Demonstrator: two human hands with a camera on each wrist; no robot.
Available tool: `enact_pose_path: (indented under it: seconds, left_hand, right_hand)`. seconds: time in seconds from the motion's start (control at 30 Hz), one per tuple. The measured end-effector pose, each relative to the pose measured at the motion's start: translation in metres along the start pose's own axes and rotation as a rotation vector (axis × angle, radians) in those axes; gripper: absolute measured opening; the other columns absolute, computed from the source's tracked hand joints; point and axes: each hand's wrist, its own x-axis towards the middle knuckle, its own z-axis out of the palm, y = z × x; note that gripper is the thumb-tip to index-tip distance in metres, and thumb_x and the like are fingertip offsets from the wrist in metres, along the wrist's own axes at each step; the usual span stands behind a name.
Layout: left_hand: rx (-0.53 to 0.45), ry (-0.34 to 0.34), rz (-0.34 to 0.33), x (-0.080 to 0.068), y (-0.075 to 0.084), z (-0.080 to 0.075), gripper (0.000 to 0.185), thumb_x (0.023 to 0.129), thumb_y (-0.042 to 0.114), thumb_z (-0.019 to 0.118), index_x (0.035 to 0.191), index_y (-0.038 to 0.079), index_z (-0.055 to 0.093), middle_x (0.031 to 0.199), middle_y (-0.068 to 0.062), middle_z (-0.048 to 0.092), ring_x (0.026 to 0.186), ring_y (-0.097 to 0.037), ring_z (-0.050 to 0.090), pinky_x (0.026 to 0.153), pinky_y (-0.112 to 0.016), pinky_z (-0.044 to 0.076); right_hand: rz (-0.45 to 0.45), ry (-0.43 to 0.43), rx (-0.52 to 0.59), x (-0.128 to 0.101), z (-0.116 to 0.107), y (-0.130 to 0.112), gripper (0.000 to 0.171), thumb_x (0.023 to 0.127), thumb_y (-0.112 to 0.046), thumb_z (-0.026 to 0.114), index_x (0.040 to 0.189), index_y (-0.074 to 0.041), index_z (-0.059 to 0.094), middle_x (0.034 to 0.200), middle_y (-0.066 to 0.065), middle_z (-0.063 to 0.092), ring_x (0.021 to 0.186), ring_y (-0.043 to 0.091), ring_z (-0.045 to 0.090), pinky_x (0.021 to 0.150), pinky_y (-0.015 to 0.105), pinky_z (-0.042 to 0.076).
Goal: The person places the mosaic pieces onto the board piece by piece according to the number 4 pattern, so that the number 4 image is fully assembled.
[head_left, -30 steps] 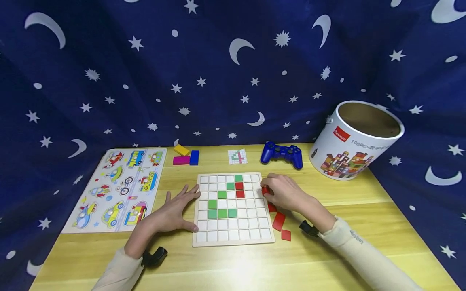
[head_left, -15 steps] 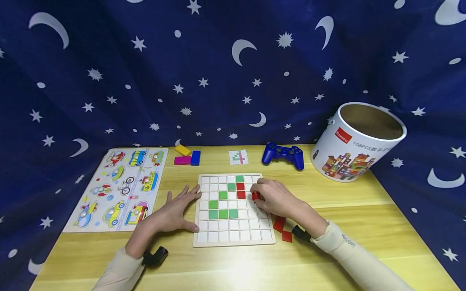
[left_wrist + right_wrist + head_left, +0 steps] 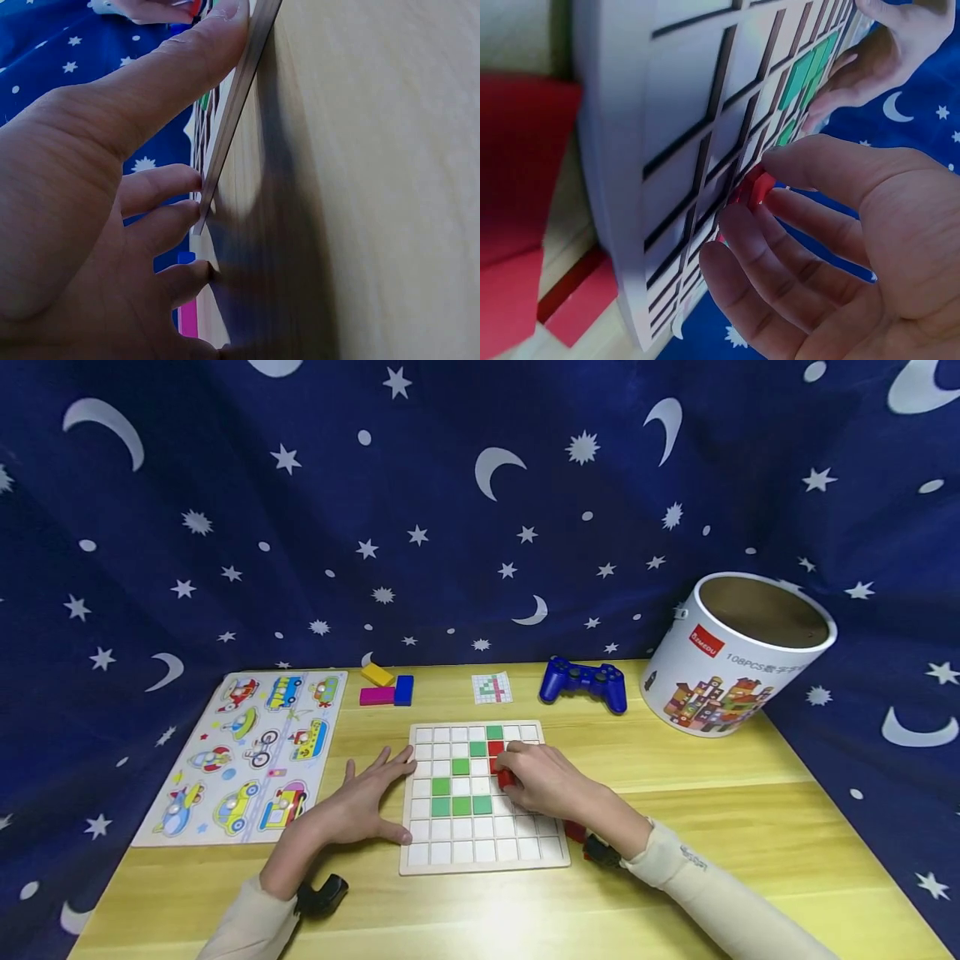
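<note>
The right hand pinches a small red tile in its grip, fingertips low over the grid board, just below the two red tiles already set there. Green tiles fill cells to the left. The left hand lies flat on the bench, its grip open, fingers and thumb touching the board's left edge. Loose red tiles lie beside the board's right edge. Farther back are a blue game controller, a white tub and a vehicle puzzle.
</note>
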Motion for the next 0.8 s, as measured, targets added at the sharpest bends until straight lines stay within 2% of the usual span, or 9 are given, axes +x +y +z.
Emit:
enact_pose_path:
  seconds: [0.27,0.43,0.8]
  left_hand:
    - [-0.006,-0.005,-0.009,-0.0004,0.0004,0.0,0.104,0.069,0.047,0.09,0.154,0.012,0.04,0.166,-0.002,0.017,0.152,-0.033,0.005,0.108,-0.074,-0.009]
    - [-0.008,-0.008,-0.017,0.0001,0.0002,-0.0004,0.104,0.069,0.047,0.09,0.154,0.013,0.04,0.166,-0.002,0.016,0.152,-0.033,0.004,0.108,-0.073,-0.009]
    - [-0.003,-0.003,-0.013,0.0019,-0.0001,0.0001,0.106,0.067,0.049,0.09,0.154,0.014,0.04,0.166,-0.001,0.016,0.152,-0.033,0.004,0.108,-0.073,-0.009]
  right_hand:
    - [-0.023,-0.018,-0.038,0.0034,0.0077,-0.0014,0.015,0.08,-0.008,0.077,0.094,-0.013,0.072,0.081,-0.005,0.052,0.063,0.01,0.044,0.051,0.024,0.036]
    - [-0.013,-0.009,-0.029,0.0046,0.0089,-0.0015,0.013,0.081,-0.009,0.077,0.092,-0.014,0.073,0.08,-0.003,0.054,0.063,0.011,0.044,0.051,0.025,0.036]
    - [-0.006,0.0,-0.007,-0.0008,0.002,0.0007,0.019,0.082,-0.01,0.077,0.101,-0.012,0.076,0.082,-0.001,0.058,0.062,0.01,0.043,0.052,0.025,0.038]
